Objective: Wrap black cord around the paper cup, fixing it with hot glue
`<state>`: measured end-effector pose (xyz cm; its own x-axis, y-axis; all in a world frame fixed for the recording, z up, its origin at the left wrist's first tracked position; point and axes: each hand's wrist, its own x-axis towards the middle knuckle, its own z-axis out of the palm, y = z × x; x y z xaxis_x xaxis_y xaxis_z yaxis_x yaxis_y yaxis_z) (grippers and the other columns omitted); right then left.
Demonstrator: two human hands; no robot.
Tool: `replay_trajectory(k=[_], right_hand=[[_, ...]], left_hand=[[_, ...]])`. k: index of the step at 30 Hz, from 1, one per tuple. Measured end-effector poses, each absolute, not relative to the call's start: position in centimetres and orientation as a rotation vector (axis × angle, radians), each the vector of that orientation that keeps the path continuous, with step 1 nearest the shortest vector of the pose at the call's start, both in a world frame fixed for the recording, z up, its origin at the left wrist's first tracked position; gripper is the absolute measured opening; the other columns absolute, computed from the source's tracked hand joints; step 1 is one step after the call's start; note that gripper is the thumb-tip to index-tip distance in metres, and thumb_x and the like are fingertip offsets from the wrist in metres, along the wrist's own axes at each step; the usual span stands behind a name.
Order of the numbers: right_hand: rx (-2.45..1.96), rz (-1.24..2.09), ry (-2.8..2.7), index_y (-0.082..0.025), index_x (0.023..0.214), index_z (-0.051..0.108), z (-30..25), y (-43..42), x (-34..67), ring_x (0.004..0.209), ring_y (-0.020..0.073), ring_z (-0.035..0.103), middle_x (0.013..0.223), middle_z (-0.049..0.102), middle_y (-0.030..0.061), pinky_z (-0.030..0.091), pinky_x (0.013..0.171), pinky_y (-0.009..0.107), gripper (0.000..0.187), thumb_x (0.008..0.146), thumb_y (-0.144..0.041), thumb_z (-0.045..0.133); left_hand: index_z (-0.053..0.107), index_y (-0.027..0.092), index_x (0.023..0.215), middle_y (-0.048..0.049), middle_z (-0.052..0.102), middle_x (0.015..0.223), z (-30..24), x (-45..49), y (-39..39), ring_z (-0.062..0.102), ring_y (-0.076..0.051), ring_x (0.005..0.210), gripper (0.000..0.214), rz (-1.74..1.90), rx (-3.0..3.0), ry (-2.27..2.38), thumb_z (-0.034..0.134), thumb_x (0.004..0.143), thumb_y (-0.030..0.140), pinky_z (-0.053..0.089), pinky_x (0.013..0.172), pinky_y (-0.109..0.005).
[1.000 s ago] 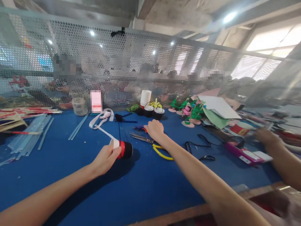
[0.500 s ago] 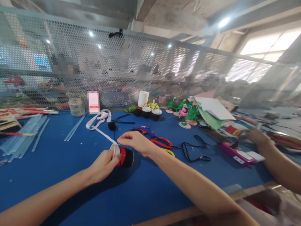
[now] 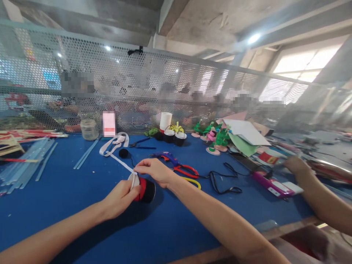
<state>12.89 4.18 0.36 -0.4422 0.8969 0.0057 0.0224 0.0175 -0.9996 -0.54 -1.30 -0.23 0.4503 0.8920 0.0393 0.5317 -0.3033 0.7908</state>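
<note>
My left hand point(image 3: 121, 200) is closed round a small cup wrapped in black and red point(image 3: 149, 192), which lies tilted above the table with its pale rim facing left. Against that rim, the thumb and fingers of my right hand point(image 3: 155, 172) are pinched on the white ribbon point(image 3: 121, 163). The ribbon trails away to a loose, curled heap at the back left. Just behind my hands rests a black yarn ball point(image 3: 123, 153), its strand running toward the cup. What the left fingertips press inside the rim is hidden.
Pliers point(image 3: 145, 147), a blue glue gun point(image 3: 167, 157) and scissors with red handles point(image 3: 187, 171) lie ahead. A stack of white cups point(image 3: 165, 121) stands behind. Glue sticks point(image 3: 29, 161) are at left. Another person's arm point(image 3: 316, 187) reaches in at right, beside a purple power strip point(image 3: 272, 185).
The view has tilted slightly upward. The black yarn ball has shifted a little left, and my right fingers have moved slightly toward the ribbon at the cup's rim.
</note>
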Motion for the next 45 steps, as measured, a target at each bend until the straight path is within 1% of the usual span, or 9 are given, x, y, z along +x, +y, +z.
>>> replay_trajectory(k=[4,8,12,16,21,26,35,40,45], right_hand=[[-0.962,1.478,-1.543,-0.014,0.058,0.055,0.8,4.0,13.1,0.058,0.0079,0.047,0.059,0.056,-0.0021,0.036,0.061,0.022,0.008,0.062,-0.02,0.054],[-0.917,1.436,-1.534,-0.015,0.065,0.049,1.2,3.3,13.6,0.061,0.0092,0.051,0.059,0.057,-0.0013,0.035,0.057,0.022,0.009,0.068,-0.023,0.05],[-0.861,1.395,-1.543,-0.016,0.069,0.043,1.1,2.7,14.0,0.052,0.0082,0.05,0.055,0.056,-0.0021,0.033,0.048,0.02,0.012,0.072,-0.026,0.048],[-0.878,1.397,-1.497,-0.016,0.07,0.045,1.1,2.5,14.5,0.046,0.006,0.047,0.055,0.056,-0.0033,0.034,0.045,0.02,0.012,0.069,-0.025,0.052],[-0.816,1.504,-1.447,-0.013,0.077,0.053,1.3,2.2,15.5,0.054,0.0063,0.052,0.063,0.058,-0.0012,0.04,0.054,0.021,0.016,0.064,-0.02,0.058],[-0.817,1.343,-1.474,-0.014,0.069,0.055,1.3,1.9,16.0,0.049,0.0058,0.05,0.056,0.058,-0.0023,0.04,0.05,0.02,0.011,0.064,-0.022,0.059],[-0.846,1.067,-1.586,-0.016,0.069,0.051,1.2,1.8,16.0,0.05,0.0073,0.05,0.056,0.056,-0.0022,0.042,0.051,0.021,0.008,0.07,-0.023,0.053],[-0.88,0.843,-1.673,-0.016,0.07,0.048,0.5,2.3,15.8,0.052,0.0086,0.049,0.057,0.053,-0.0016,0.041,0.052,0.022,0.008,0.073,-0.023,0.049],[-0.883,0.69,-1.761,-0.017,0.072,0.049,0.2,2.6,15.5,0.054,0.0093,0.049,0.06,0.054,-0.001,0.039,0.054,0.022,0.008,0.075,-0.024,0.046]], left_hand=[[0.035,0.017,0.056,0.0056,0.03,0.053,-0.1,-0.6,-1.2,0.026,-0.009,0.051,0.025,0.656,1.907,1.203,0.031,0.075,0.034,0.025,0.048,-0.021],[0.037,0.017,0.057,0.006,0.029,0.051,-0.3,-0.6,-0.8,0.025,-0.008,0.048,0.026,0.695,1.746,1.226,0.035,0.072,0.037,0.023,0.045,-0.021],[0.039,0.016,0.058,0.0057,0.031,0.049,-0.3,-0.5,-0.7,0.026,-0.008,0.045,0.028,0.688,1.619,1.24,0.038,0.07,0.042,0.022,0.043,-0.022],[0.047,0.014,0.062,0.0052,0.038,0.051,-0.1,-0.4,-0.8,0.033,-0.008,0.047,0.028,0.725,1.544,1.259,0.042,0.069,0.041,0.026,0.046,-0.021],[0.051,0.013,0.065,0.0051,0.045,0.052,-0.2,-0.5,-0.5,0.037,-0.008,0.048,0.026,0.776,1.352,1.292,0.048,0.065,0.039,0.027,0.046,-0.02],[0.051,0.013,0.063,0.0061,0.046,0.05,-0.5,-0.4,-0.2,0.038,-0.007,0.046,0.025,0.822,1.201,1.277,0.051,0.065,0.038,0.027,0.045,-0.019],[0.052,0.014,0.061,0.0054,0.051,0.049,0.2,0.2,-0.4,0.044,-0.008,0.046,0.018,0.855,1.067,1.246,0.053,0.065,0.031,0.031,0.046,-0.019],[0.05,0.013,0.06,0.0053,0.049,0.047,0.1,0.4,-0.6,0.042,-0.008,0.044,0.02,0.804,1.072,1.313,0.053,0.063,0.033,0.029,0.044,-0.019],[0.05,0.013,0.063,0.0053,0.047,0.05,-0.4,0.6,-0.8,0.04,-0.008,0.046,0.024,0.773,1.133,1.309,0.052,0.063,0.037,0.028,0.045,-0.02]])
